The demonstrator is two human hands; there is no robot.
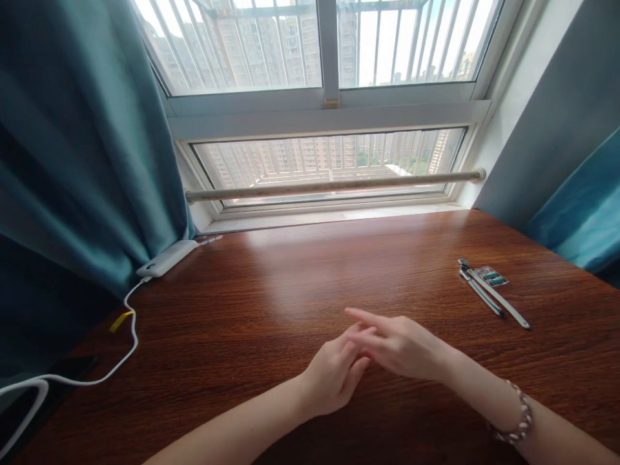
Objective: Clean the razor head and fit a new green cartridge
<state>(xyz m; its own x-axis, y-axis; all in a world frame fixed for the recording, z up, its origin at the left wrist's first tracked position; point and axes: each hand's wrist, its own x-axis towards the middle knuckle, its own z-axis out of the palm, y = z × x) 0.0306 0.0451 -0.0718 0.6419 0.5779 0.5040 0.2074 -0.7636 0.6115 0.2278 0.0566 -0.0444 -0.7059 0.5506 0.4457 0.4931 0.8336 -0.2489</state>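
My left hand [332,374] and my right hand [404,345] meet just above the brown wooden table, fingers touching. The left fingers are bent, with the thumb below; the right hand partly covers their tips. On my right hand the index finger stretches out to the left, while the other fingers lie over the left fingertips. Anything between the hands is hidden. A beaded bracelet [522,416] circles my right wrist.
Two slender, long-handled tools [498,298] lie at the right beside a small clear pack [493,276] with greenish pieces. At the left are a white device [169,258], its white cable [134,332] with a yellow tag, and a curtain [97,129]. A window rail [334,187] crosses behind the table.
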